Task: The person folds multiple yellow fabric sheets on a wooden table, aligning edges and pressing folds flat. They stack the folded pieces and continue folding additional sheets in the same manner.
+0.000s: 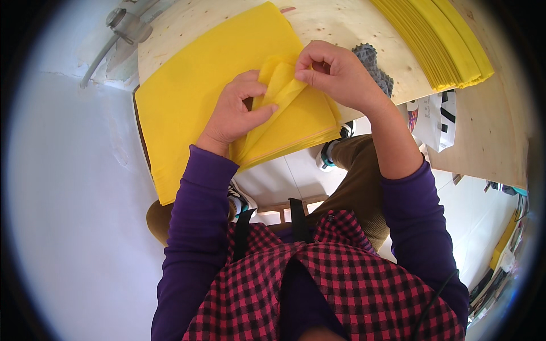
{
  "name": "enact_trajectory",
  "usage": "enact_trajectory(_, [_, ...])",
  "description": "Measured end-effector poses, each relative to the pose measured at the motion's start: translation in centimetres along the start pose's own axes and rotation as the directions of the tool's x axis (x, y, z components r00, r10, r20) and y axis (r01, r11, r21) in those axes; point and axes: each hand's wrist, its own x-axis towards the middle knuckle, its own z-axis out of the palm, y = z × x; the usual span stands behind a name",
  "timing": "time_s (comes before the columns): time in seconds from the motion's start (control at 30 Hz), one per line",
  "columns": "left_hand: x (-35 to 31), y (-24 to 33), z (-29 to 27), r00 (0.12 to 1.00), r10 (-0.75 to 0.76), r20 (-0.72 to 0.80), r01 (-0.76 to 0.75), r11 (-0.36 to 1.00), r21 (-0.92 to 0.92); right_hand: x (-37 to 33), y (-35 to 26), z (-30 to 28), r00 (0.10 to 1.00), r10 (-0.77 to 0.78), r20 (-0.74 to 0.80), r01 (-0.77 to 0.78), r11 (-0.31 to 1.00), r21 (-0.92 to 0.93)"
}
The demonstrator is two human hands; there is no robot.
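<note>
A broad stack of thin yellow sheets [199, 96] lies in front of me, reaching over the near table edge. At its right part a top yellow sheet [278, 85] is lifted and folded over on itself. My left hand [234, 108] rests on the stack with its thumb and fingers closed on the left side of that fold. My right hand [341, 74] pinches the fold's upper right edge between thumb and fingertips. The sheet looks soft and slightly see-through; whether it is paper or cloth I cannot tell.
The pale wooden table [335, 25] carries a crumpled grey cloth [373, 67] beside my right hand. Neatly layered yellow sheets [438, 42] lie at the far right. A lidded jar [129, 25] stands far left. Below the table's right part hangs a white printed bag [438, 128].
</note>
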Motion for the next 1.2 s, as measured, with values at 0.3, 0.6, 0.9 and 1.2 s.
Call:
enact_trajectory(0.3, [-0.1,-0.4,-0.1,0.999,-0.037,-0.008,0.037,0.999,-0.011,-1.4,0.7,-4.4,0.932,0.235,0.274,-0.243,0.970,-0.007])
enact_trajectory(0.6, [-0.1,-0.7,0.0,0.999,-0.026,-0.029,0.025,0.999,-0.031,-2.1,1.2,-2.7,0.875,0.253,0.412,-0.233,0.967,-0.101])
enact_trajectory(0.9, [-0.1,-0.8,0.0,0.999,0.023,-0.030,-0.023,0.999,-0.022,-2.5,2.2,-3.6,0.981,0.055,0.183,-0.044,0.997,-0.064])
enact_trajectory(1.2, [-0.2,-0.9,-0.1,0.999,-0.021,-0.045,0.020,0.999,-0.036,-2.8,7.7,-6.5,0.930,0.317,-0.187,-0.367,0.751,-0.549])
